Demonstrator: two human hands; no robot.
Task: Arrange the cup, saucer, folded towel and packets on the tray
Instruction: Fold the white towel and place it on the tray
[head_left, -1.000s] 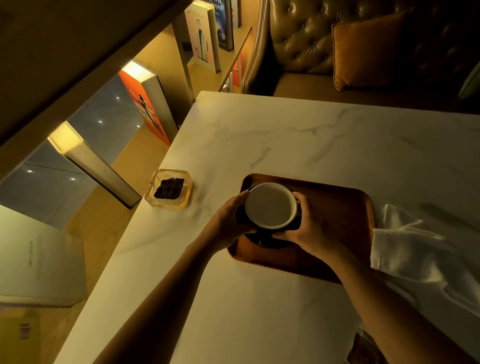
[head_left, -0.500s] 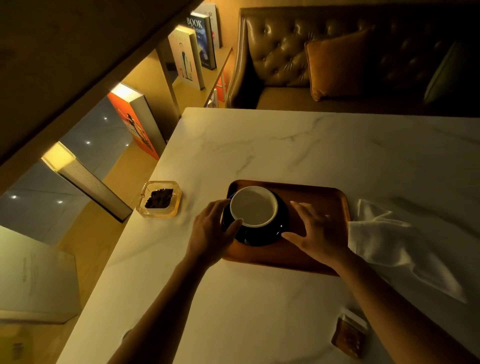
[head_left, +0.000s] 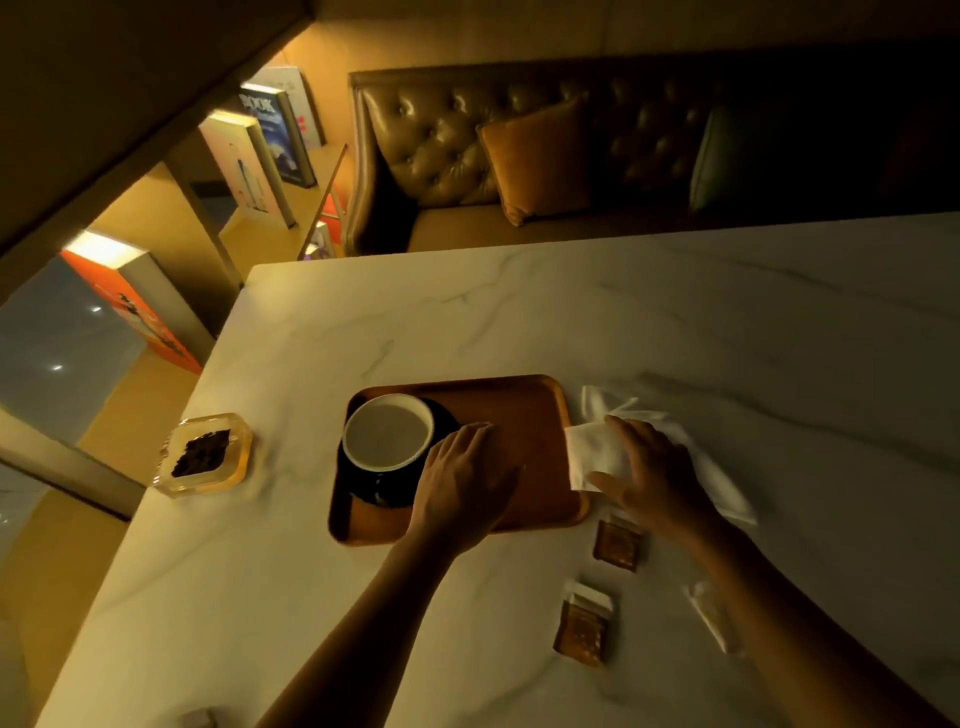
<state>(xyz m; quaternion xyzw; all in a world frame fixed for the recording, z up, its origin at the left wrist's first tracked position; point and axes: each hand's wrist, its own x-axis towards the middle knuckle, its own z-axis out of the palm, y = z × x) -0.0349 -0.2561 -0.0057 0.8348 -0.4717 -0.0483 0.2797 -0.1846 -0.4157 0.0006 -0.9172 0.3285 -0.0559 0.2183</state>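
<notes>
A brown wooden tray (head_left: 530, 400) lies on the marble table. On its left part a white cup (head_left: 387, 431) stands on a dark saucer (head_left: 358, 480). My left hand (head_left: 462, 483) hovers palm down over the tray's middle, just right of the cup, fingers apart and holding nothing. My right hand (head_left: 649, 473) rests on the white towel (head_left: 592, 449), which lies crumpled at the tray's right edge; the thumb pinches its near corner. Two brown packets (head_left: 618, 545) (head_left: 582, 629) and a pale packet (head_left: 714, 618) lie on the table in front of the towel.
A glass ashtray (head_left: 205, 454) with dark contents sits left of the tray near the table's left edge (head_left: 156, 499). Beyond the table stand a tufted leather sofa (head_left: 441, 145) with an orange cushion (head_left: 540, 161), and books on a shelf (head_left: 260, 166) at the left.
Both hands have let go of the cup and saucer. The left hand slid right over the tray's middle; the right hand moved right onto the towel. The packets have come into view.
</notes>
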